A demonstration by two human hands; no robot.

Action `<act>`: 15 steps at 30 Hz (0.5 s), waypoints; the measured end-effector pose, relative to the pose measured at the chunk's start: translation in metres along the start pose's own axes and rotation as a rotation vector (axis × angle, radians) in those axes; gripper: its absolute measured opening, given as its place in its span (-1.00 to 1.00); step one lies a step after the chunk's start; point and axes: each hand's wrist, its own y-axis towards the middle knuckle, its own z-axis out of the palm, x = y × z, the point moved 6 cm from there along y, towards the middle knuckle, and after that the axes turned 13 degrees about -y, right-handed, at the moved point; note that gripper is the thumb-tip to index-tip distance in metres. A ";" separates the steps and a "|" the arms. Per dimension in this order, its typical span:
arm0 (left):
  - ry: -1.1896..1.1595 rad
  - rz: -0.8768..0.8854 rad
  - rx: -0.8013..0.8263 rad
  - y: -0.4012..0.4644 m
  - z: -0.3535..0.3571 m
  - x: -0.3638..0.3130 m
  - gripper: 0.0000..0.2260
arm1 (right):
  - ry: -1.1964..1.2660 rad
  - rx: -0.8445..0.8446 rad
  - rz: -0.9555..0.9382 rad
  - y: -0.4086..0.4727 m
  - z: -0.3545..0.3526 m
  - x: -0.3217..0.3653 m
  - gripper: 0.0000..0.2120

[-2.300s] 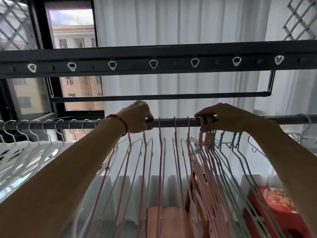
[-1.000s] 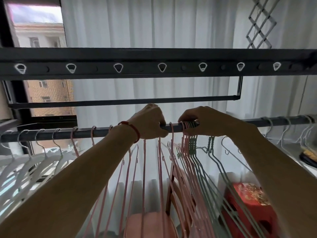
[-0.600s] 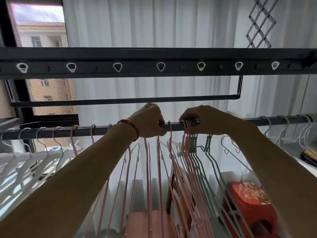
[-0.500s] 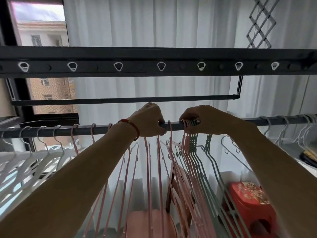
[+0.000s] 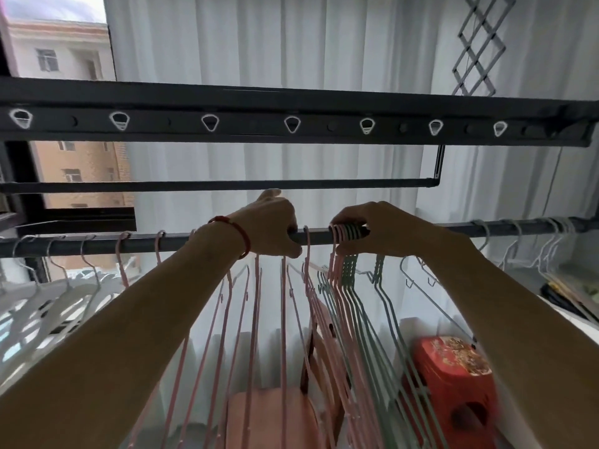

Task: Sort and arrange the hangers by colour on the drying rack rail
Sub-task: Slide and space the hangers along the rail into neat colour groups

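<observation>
A dark drying rack rail [image 5: 317,236] runs across the view. Pink hangers [image 5: 256,319] hang from its middle, white hangers [image 5: 64,293] at the left, green hangers [image 5: 359,306] just right of the pink ones. My left hand [image 5: 272,223], with a red bracelet on the wrist, grips the rail over several pink hooks. My right hand [image 5: 379,230] grips a tight bunch of pink and green hooks on the rail. One pink hook [image 5: 306,241] hangs alone between my hands. Thin white wire hangers [image 5: 531,247] hang at the far right.
A thick upper bar with white hanging holes [image 5: 291,124] crosses above the rail, a thinner bar [image 5: 227,186] behind it. White curtains hang behind. Below stand a pink chair [image 5: 272,416] and a red stool [image 5: 453,367]. A window [image 5: 64,157] is at the left.
My right hand slid the bunch of pink and green hooks leftward along the rail, towards my left hand. In the last half second both hands stay almost still.
</observation>
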 end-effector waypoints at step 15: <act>0.015 -0.073 -0.142 0.028 0.013 -0.042 -0.78 | 0.031 -0.143 -0.220 0.016 0.007 -0.028 -0.56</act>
